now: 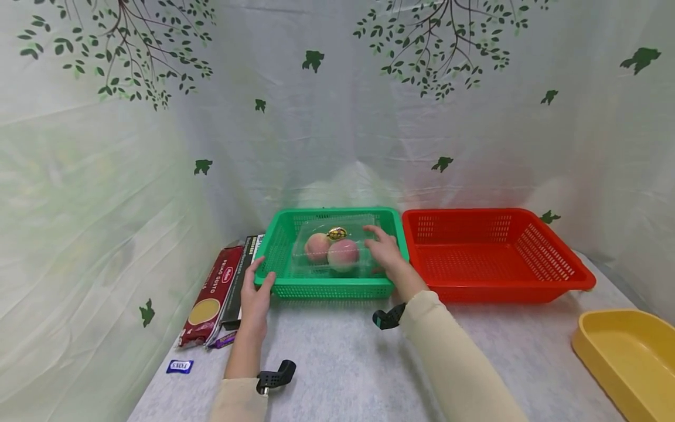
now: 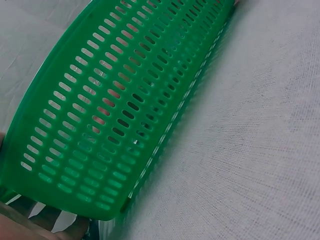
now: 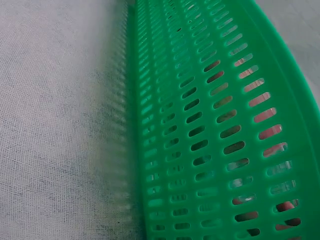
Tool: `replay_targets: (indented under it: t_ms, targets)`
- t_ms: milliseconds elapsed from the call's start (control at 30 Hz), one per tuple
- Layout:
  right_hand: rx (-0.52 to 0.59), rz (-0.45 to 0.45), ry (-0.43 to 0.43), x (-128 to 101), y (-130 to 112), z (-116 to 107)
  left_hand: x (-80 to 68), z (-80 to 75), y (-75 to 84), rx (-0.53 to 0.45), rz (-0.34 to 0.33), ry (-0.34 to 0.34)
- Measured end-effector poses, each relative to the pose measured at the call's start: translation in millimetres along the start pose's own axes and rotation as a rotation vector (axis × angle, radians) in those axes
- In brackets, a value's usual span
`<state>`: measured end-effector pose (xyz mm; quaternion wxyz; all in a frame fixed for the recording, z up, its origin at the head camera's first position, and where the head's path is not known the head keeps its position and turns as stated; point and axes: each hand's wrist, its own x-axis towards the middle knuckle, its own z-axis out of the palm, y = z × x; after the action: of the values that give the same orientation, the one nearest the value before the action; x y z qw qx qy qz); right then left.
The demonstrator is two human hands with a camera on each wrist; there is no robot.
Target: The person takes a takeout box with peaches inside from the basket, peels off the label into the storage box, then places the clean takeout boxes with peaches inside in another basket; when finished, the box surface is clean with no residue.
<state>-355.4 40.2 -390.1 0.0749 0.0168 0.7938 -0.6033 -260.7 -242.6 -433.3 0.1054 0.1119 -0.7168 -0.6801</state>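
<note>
Both wrist views' edges cut off the green basket (image 2: 122, 97).

We count two hands (image 1: 255, 296), one green basket (image 1: 332, 289) and one red basket (image 1: 464, 253), plus one yellow tray (image 1: 630, 346). We see one clear container (image 1: 354, 233), two peaches (image 1: 343, 255) and one golden turtle (image 1: 336, 233). We also tally one dark red packet (image 1: 212, 293), one purple bar (image 1: 225, 340), one blue sweet (image 1: 180, 367) and at least one black box (image 1: 236, 302). We find two black wrist devices (image 1: 389, 317), two printed branches (image 1: 448, 41) and eight separate printed leaves (image 1: 313, 60).
</note>
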Motion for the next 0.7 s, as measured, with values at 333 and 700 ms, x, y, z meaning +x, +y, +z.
replay_targets:
  t_ms: [333,700]
  targets:
    - [0.035,-0.015,0.034,-3.2,0.2,-0.4,-0.3,2.1,0.2,-0.014,0.006,0.008]
    - [0.157,-0.051,0.067,-7.3,-3.5,-2.9,0.6,0.4,-1.1,-0.03,0.007,-0.005]
